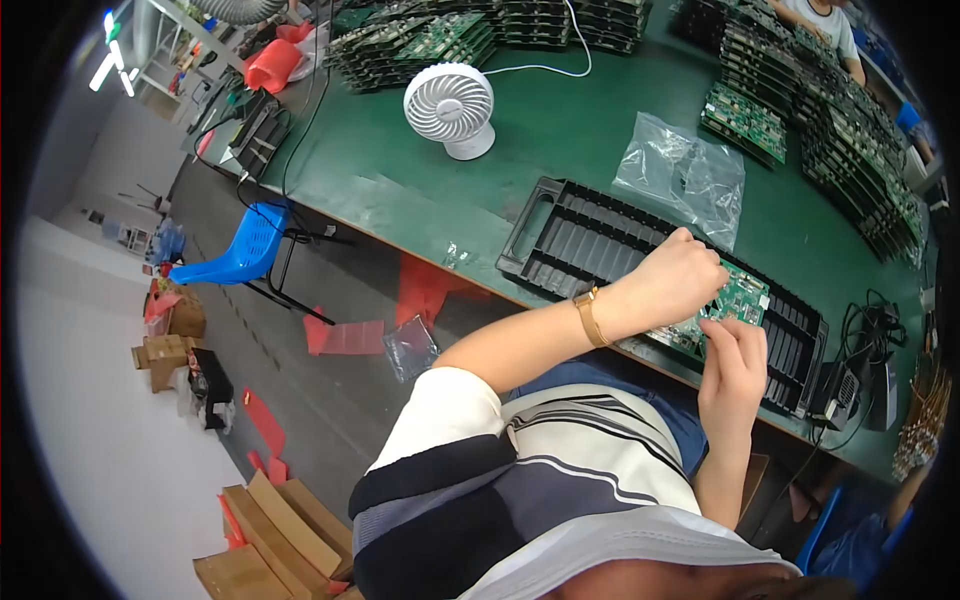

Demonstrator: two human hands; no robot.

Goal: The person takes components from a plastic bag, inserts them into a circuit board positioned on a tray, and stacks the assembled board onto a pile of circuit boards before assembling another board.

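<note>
A green circuit board (742,294) lies over the black slotted tray (590,233), partly covered by my hands. My left hand (672,283), with a gold-coloured watch (588,318) on its wrist, is closed in a fist above the board. Its fingertips are turned out of sight, so whatever they hold is hidden. My right hand (735,372) is beside the board's near edge, thumb and fingers pinched together just over its surface. Anything between those fingertips is too small to make out.
A clear plastic bag (680,170) lies behind the tray. A white fan (450,108) stands to the left on the green table (370,220). Circuit boards (860,170) are stacked at the right and back. Black adapters and cables (850,385) sit right of the tray. Another person (825,25) is across the table.
</note>
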